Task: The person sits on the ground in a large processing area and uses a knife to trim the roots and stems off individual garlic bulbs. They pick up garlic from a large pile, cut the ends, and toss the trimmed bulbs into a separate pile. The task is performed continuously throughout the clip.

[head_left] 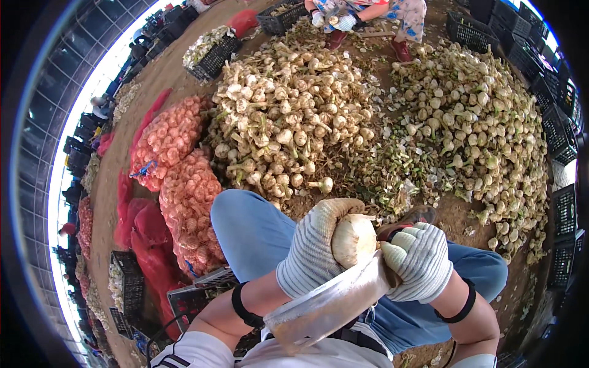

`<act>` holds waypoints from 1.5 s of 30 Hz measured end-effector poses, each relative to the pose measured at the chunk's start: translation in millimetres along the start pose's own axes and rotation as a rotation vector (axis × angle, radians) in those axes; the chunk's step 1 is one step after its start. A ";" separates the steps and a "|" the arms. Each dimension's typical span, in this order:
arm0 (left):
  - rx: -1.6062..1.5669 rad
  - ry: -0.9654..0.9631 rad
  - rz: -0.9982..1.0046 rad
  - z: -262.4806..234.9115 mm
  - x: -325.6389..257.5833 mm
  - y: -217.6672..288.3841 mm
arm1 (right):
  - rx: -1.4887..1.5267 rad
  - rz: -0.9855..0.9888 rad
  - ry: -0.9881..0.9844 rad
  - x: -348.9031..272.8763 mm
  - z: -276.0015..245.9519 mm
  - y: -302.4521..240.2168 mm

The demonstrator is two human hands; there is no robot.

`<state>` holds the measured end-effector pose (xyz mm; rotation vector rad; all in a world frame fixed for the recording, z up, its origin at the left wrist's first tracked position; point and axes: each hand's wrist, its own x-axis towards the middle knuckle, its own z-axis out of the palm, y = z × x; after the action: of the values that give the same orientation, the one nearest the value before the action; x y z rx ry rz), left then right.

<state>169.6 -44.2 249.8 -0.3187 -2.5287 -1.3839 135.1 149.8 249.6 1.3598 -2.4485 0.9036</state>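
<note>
Two things fill our hands in the head view: our left hand (314,242) is wrapped around a garlic bulb (354,241), and our right hand (421,264) grips a broad blade (328,306). The bulb sits between our hands, just beyond the blade, whose long axis slants from our right fist down leftward. We cannot tell whether they touch; our right glove hides any handle.

my left hand (316,242) hides part of the garlic bulb (354,240) | my right hand (420,260) hides the knife's (328,302) gripped end | top edge cuts off a co-worker (414,18) | I cannot make out the tiny far-left figure (101,109)
</note>
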 end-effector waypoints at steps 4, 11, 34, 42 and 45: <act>0.032 0.017 -0.036 3.4 -3.3 -1.3 | -0.023 0.017 0.092 -5.4 7.1 8.4; -0.066 -0.011 -0.049 5.1 -5.6 -5.7 | -0.046 0.047 0.127 -14.9 9.7 30.2; -0.192 0.124 -0.060 3.0 16.0 -10.9 | 0.756 0.688 0.386 -1.4 27.8 35.9; -1.167 0.176 -0.386 3.8 10.8 -10.2 | 0.839 0.672 0.237 18.2 21.1 1.3; -1.344 0.179 -0.405 4.8 11.9 -4.7 | 0.728 0.628 0.232 22.2 17.2 2.2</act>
<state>156.4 -41.7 247.3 0.1337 -1.1757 -2.8946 122.9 124.8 245.0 0.5143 -2.4716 2.1074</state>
